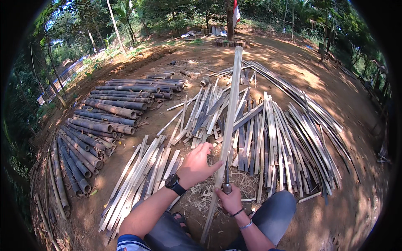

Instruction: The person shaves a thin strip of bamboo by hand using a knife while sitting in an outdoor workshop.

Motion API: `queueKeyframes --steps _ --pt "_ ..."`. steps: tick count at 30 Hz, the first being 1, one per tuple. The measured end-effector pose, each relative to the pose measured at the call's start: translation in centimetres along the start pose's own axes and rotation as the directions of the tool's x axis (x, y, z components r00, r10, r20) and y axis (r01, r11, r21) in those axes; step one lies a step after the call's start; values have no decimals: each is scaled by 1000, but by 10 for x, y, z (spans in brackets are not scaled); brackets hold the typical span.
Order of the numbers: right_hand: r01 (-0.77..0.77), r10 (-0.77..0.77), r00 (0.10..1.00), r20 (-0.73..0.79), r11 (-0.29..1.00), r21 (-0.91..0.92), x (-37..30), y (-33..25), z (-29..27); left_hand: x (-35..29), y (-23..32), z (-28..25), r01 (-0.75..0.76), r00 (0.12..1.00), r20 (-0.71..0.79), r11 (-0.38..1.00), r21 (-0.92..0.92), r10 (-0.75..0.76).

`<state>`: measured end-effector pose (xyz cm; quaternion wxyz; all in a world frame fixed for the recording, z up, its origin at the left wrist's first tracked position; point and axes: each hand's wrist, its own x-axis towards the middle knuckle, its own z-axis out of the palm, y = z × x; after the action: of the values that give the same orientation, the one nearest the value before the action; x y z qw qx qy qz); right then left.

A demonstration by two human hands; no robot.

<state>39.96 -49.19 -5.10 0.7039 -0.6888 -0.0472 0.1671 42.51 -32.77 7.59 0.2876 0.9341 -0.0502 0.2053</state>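
A long, pale bamboo strip stands slanted in front of me, its lower end between my legs. My left hand, with a black watch on the wrist, is just left of the strip. Its fingers are apart, and the thumb tip lies at the strip's edge; I cannot tell whether it presses on it. My right hand is closed round the handle of a knife. The narrow blade points away from me along the strip's right side, and the right thumb rests against the strip. Bracelets circle the right wrist.
Split bamboo strips lie in heaps ahead and to the right, with another bundle beside my left arm. Cut bamboo poles are spread at the left. Curled shavings cover the dirt between my knees. A tree trunk stands far ahead.
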Motion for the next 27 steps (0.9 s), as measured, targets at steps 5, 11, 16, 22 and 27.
queueKeyframes --steps 5,11,16,22,27 --pt "78 -83 996 -37 991 -107 -1 3 1 -3 11 11 -97 983 -138 983 153 118" --pt "136 -142 990 -21 973 -186 -2 6 7 9 21 13 -72 980 -150 936 344 130" --pt "199 -215 976 -34 944 -265 -9 -5 10 17 19 20 6 991 -127 912 411 51" --pt "183 -207 976 -61 943 -277 -9 0 10 20 17 25 5 996 -84 901 433 35" --pt "184 -209 975 -70 945 -270 -10 0 11 19 16 20 17 992 -123 938 345 27"
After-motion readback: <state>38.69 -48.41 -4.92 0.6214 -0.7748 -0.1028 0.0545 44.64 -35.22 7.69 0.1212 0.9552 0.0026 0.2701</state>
